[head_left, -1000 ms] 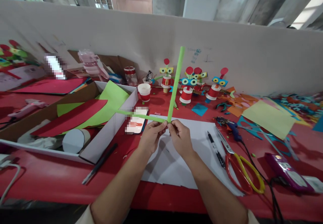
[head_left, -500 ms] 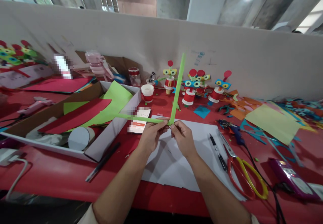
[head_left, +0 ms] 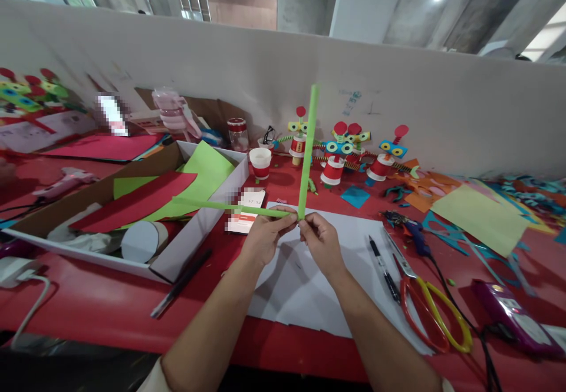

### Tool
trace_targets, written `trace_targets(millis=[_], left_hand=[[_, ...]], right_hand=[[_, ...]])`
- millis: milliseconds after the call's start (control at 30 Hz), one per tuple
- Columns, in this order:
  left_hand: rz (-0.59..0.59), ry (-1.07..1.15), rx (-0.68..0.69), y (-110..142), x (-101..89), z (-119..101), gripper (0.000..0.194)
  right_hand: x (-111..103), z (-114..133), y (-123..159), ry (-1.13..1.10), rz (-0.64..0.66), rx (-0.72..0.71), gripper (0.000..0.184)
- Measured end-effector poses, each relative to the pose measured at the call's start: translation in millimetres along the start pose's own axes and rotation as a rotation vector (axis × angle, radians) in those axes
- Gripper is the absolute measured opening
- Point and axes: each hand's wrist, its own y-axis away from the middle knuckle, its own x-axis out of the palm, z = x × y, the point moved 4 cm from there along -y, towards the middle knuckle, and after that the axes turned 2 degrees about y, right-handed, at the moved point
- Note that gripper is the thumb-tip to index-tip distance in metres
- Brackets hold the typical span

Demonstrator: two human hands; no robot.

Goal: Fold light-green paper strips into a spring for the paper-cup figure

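Note:
Two green paper strips meet at a corner between my fingers, over a white sheet (head_left: 318,297). One green paper strip (head_left: 308,150) stands nearly upright; the other green paper strip (head_left: 221,206) stretches left above a phone (head_left: 248,218). My left hand (head_left: 267,236) is closed in a pinch at the joined end. From the other side, my right hand (head_left: 322,240) pinches the same corner. Fingertips partly hide the fold. To the right of my hands, a black pen (head_left: 384,269) and scissors with red and yellow handles (head_left: 427,303) lie on the sheet's edge.
At the left stands an open box (head_left: 194,244) with green and red paper. Several paper-cup robot figures (head_left: 333,168) and a white-red cup (head_left: 260,162) stand behind. A hot glue gun (head_left: 409,230) and paper scraps (head_left: 481,215) lie at the right.
The upright strip has straightened and leans less to the right. The sideways strip now reaches further left. Both hands still pinch the corner in nearly the same place.

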Motion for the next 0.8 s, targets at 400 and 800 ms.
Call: trace_targets(millis=[400,800], left_hand=[[-0.04,-0.017,0.058,1,2.0,-1,0.021],[-0.022,-0.181,-0.015,3,3.0,-6,0.024]], right_hand=[[2,-5,0,-0.091,-0.031,0.045,0.018],[-8,-5,-7,-0.153,-0.078,0.099,0.013]])
